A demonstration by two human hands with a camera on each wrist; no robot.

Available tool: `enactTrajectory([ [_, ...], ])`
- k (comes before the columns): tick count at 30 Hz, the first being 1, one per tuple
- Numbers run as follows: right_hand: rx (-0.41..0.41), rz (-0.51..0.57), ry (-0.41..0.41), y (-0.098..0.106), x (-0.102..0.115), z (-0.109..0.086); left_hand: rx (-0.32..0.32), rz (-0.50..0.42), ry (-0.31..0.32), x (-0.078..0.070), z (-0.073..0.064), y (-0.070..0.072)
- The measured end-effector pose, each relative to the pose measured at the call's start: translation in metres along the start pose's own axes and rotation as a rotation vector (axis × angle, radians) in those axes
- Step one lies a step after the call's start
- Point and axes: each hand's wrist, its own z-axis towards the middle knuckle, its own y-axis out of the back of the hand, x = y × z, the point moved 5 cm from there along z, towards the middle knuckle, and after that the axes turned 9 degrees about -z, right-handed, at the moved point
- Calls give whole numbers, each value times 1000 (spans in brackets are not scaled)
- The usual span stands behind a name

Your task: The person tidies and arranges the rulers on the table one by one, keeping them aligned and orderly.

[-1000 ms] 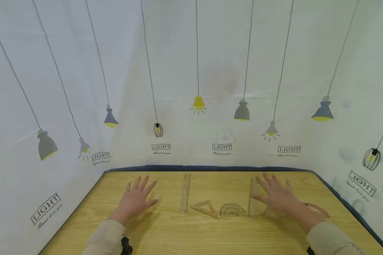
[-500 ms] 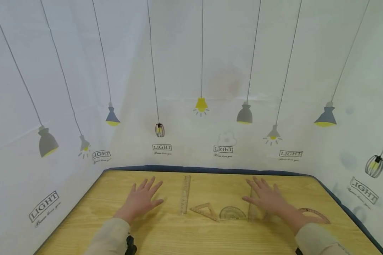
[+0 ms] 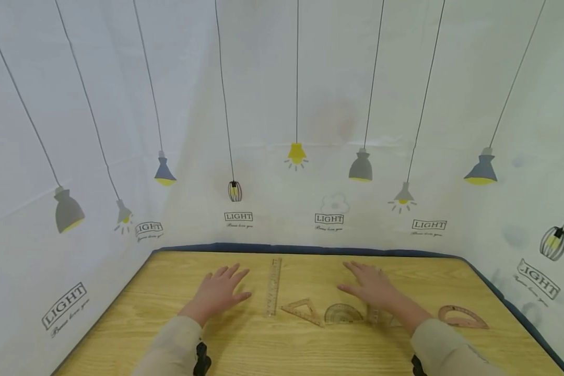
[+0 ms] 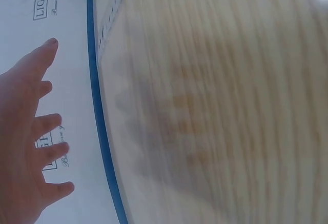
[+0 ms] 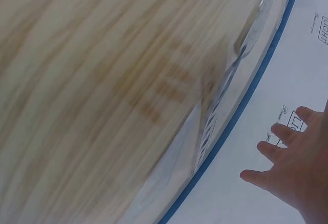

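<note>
My left hand [image 3: 218, 293] hovers over the table, fingers spread and holding nothing, left of a clear ruler [image 3: 273, 287]. My right hand [image 3: 375, 288], also spread and holding nothing, hovers above a second clear ruler [image 3: 373, 315], hiding most of it. Between the hands lie an orange-tinted set square [image 3: 289, 307] and a clear protractor [image 3: 343, 318]. A clear set square [image 3: 395, 321] is partly hidden by the right wrist. Farther right lies a reddish protractor [image 3: 470, 322]. In the wrist views both the left hand [image 4: 20, 131] and the right hand [image 5: 297, 165] appear raised off the wood.
The drawing tools lie in a row on the wood-grain table [image 3: 282, 350]. A white curtain [image 3: 263, 104] printed with lamps stands behind and at both sides. A dark blue strip [image 3: 310, 250] runs along the table's far edge.
Both hands have moved inward, the right one leftward across the second ruler, the left one rightward toward the first ruler. The reddish protractor is now fully uncovered. The tools have stayed put.
</note>
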Motion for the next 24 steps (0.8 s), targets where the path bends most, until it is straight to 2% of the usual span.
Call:
enactTrajectory([
  [5, 53, 71, 27, 2, 23, 8, 12, -85, 19, -7, 6, 1],
  [8, 77, 93, 37, 3, 36, 12, 31, -171, 58, -9, 9, -1],
  [14, 118, 153, 7, 1, 54, 24, 39, -377, 129, -10, 16, -6],
  [19, 125, 256, 4, -6, 62, 38, 17, -530, 173, -10, 20, -9],
  [24, 161, 393, 7, -16, 67, 53, 51, -727, 241, -12, 21, -16],
])
